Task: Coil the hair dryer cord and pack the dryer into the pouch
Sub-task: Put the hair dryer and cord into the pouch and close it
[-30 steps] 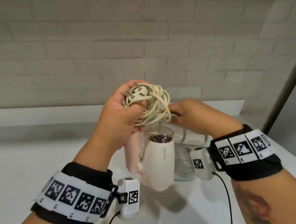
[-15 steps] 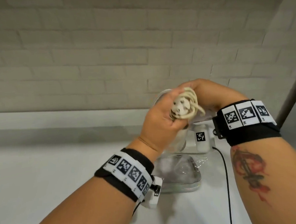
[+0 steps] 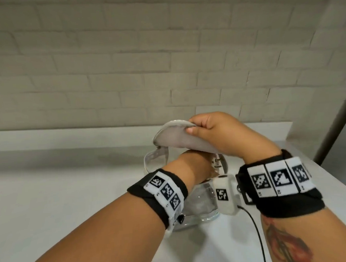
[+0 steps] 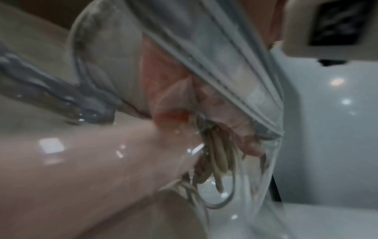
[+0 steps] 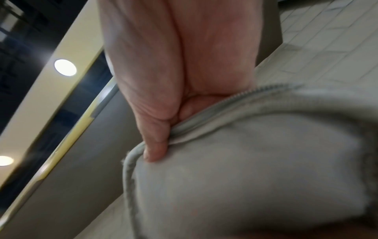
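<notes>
Left hand [image 3: 198, 165] now inside pouch [image 3: 174, 138]

Clear glossy plastic on the pouch [image 3: 200, 201] walls, catching glints; its flap [image 3: 180, 138] looks like matt grey cloth, edged with a fine-toothed zip [image 5: 241, 100]. Smooth, shiny pink plastic on the dryer [image 4: 102, 161]. Matt beige cord [image 4: 218, 155]. Table [image 3: 51, 197] smooth, white.

The pouch [image 3: 202, 201] mouth stood open beneath its flap [image 3: 180, 136], which the right hand [image 3: 218, 136] pinched up. The left hand [image 3: 192, 166] filled that opening, gripping the coiled cord [image 4: 216, 158] beside the dryer [image 4: 102, 161]. Bare counter [image 3: 61, 196] lay left; a cable [image 3: 255, 232] crossed the near right.
</notes>
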Available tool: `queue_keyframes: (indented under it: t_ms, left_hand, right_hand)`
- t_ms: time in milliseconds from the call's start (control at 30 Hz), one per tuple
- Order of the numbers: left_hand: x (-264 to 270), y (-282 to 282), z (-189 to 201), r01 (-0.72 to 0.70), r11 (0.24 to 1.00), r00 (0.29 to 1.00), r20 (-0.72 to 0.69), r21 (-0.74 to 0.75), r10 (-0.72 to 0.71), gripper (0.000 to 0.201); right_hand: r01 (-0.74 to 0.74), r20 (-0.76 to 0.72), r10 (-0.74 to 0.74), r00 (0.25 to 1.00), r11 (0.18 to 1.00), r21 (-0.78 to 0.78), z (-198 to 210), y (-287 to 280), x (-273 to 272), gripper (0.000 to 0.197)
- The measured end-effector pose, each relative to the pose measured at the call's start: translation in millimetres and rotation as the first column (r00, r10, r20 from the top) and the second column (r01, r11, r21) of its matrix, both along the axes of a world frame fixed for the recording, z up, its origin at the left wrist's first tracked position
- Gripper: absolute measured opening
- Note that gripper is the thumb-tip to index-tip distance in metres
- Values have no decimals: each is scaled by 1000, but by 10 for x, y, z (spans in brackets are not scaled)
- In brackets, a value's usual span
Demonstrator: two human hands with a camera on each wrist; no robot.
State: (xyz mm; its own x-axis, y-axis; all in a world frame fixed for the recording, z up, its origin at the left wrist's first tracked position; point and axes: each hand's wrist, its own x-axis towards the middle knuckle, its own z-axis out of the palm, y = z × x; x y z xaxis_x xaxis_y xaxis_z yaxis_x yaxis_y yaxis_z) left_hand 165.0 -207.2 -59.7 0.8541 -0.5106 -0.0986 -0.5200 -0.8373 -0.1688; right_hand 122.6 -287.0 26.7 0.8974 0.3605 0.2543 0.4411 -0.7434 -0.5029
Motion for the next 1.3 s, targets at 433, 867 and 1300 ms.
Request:
queue_keyframes:
  t_ms: [433, 867, 1300]
  left_hand:
    - [-645, 1527, 794, -301, 885, 934, -298, -355, 199, 31]
    - [327, 404, 283, -190, 965, 980, -86, -180, 177, 43]
    - [400, 533, 205, -185, 921, 983, -49, -342, 179, 33]
  right_hand:
    - [-122, -53, 110, 993, 917, -380, -1009, -82, -467, 62]
    - [144, -242, -79, 967, 953, 268, -681, -517, 832, 30]
    - [164, -451, 40, 891, 901, 402, -799, -496, 826, 22]
